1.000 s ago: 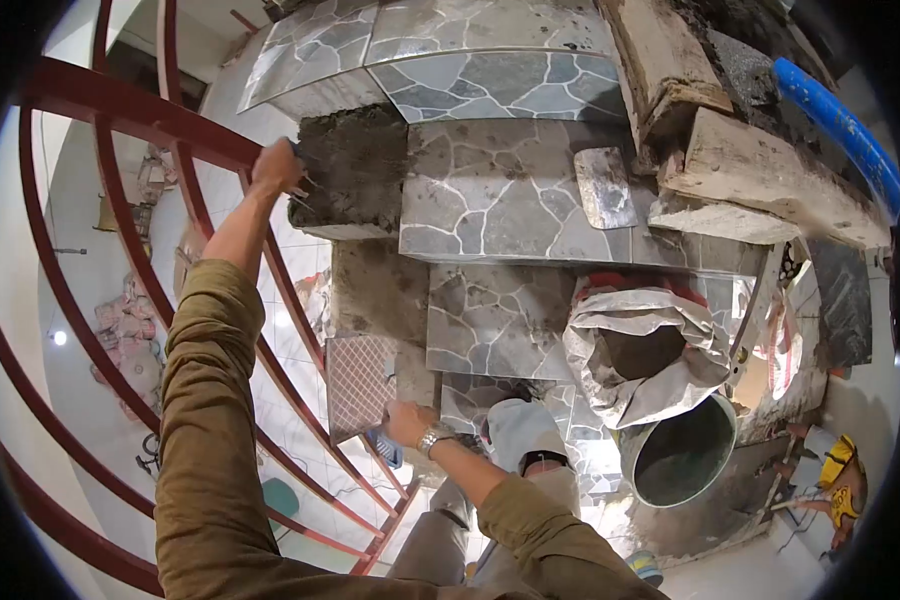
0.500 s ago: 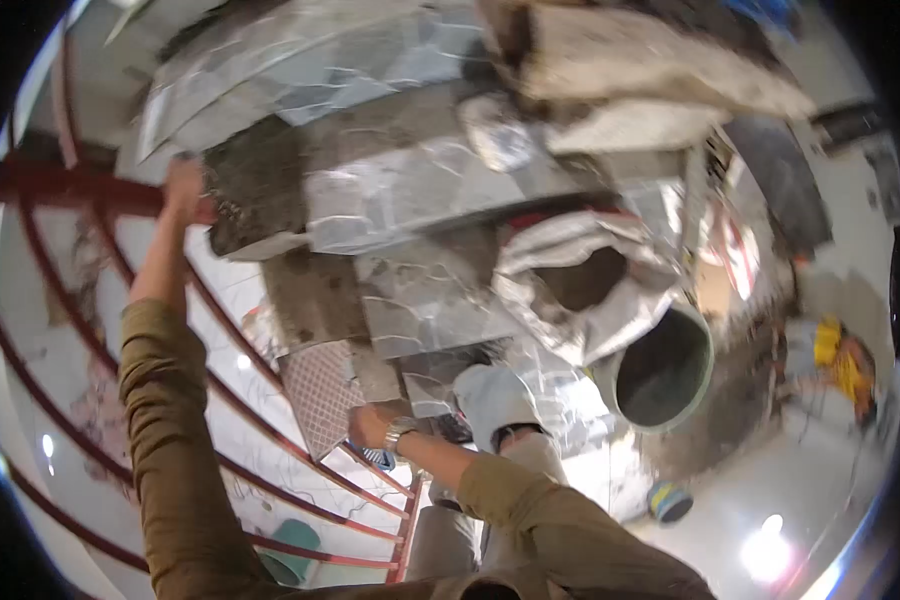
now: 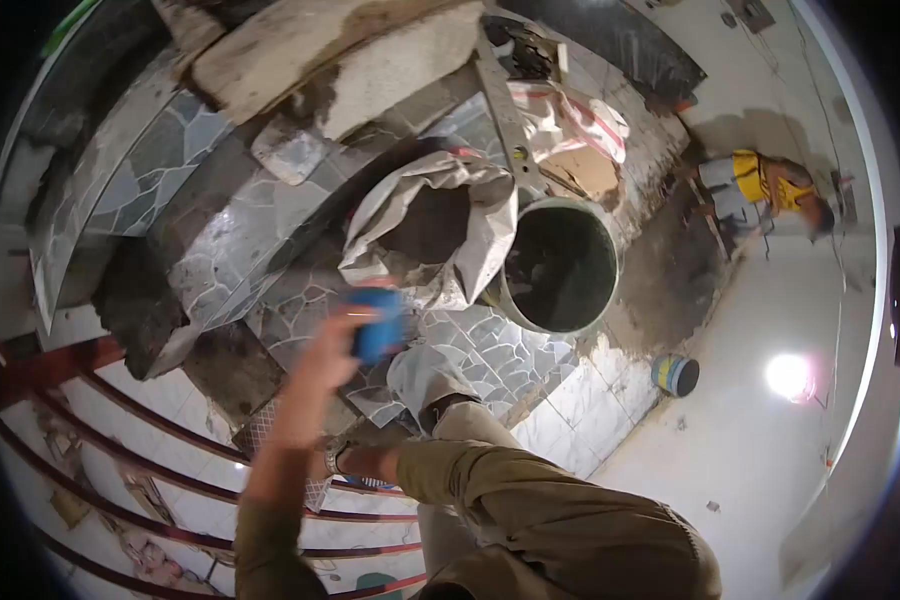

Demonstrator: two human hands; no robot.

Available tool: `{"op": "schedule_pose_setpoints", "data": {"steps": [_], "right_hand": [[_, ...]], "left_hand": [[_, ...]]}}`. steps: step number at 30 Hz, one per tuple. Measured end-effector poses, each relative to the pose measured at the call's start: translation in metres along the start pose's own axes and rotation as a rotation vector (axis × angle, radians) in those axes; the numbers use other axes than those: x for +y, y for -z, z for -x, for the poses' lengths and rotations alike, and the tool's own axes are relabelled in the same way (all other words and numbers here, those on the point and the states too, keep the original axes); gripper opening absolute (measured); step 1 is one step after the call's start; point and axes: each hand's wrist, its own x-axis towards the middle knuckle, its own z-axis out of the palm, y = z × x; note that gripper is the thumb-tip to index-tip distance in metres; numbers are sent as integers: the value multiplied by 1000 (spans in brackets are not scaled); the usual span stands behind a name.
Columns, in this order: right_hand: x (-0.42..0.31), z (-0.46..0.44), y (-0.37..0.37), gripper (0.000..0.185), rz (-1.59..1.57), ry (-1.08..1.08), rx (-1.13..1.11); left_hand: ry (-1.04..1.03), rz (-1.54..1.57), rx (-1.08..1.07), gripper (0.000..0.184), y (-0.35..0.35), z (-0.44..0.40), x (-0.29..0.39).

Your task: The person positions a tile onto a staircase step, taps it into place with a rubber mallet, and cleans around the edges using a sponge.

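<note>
Left hand (image 3: 325,352) clamps the blue tool (image 3: 380,328), likely light and stiff; grab its left side. Right fingers hide: I can't say.

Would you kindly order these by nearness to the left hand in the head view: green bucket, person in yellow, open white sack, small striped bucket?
From the left hand:
1. Open white sack, just up and to the right.
2. Green bucket, right of the sack.
3. Small striped bucket, farther right and lower.
4. Person in yellow, at the far upper right.
</note>
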Motion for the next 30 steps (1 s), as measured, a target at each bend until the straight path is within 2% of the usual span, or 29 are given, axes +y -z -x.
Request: {"op": "schedule_pose_setpoints", "data": {"steps": [1,2,3,4,6,7,8,10,11,12,13,14,16,18,19,22,23,25,28,30], "right_hand": [[0,2,-3,37,-17,-14,-8],[-1,8,-2,37,-27,-18,-18],[-2,12,-2,37,-42,-23,-24],[-3,20,0,37,-58,-28,-34],[-10,39,-1,37,-87,-21,-77],[-15,56,6,37,-108,-5,-104],[-22,73,11,37,-137,14,-128],[-39,128,57,37,-221,83,-171],[-50,162,89,37,-290,137,-175],[-60,205,129,37,-337,167,-161],[-64,244,166,30,-493,424,80],[-80,295,225,29,-498,260,286],[-71,374,338,28,-333,-18,679],[-50,426,451,30,-102,-277,948],[-36,438,503,31,-17,-403,954],[15,435,624,39,41,-748,695],[31,427,647,42,13,-817,598],[47,409,663,48,-54,-861,526],[41,378,643,37,-125,-885,571],[-1,381,644,32,76,-939,493]], "left_hand": [[-11,-60,-150,58,-31,-30,-31],[140,-81,-209,69,-73,-45,-34],[231,-156,-174,84,-105,-62,-39],[188,-344,-172,101,-128,-71,-38],[-237,-1002,-52,110,-134,-78,-26],[-297,-1102,60,102,-127,-70,-16],[-429,-1011,139,87,-103,-62,-12],[-631,-351,183,34,-53,-11,17],[-532,-707,616,29,-29,32,37],[-558,-513,737,37,6,67,42],[-604,-653,892,37,46,99,44],[-629,-791,1044,37,81,133,43],[-474,-1038,1257,24,102,201,55],[-679,-1204,1255,16,150,249,46],[-784,-1292,1242,18,166,263,44],[-690,-1267,1698,45,178,288,61],[-744,-1210,1721,51,190,294,65],[-852,-1082,1765,63,221,298,76],[-1147,-1170,1806,59,208,315,103],[-1105,-1179,1976,55,197,328,121]]}}
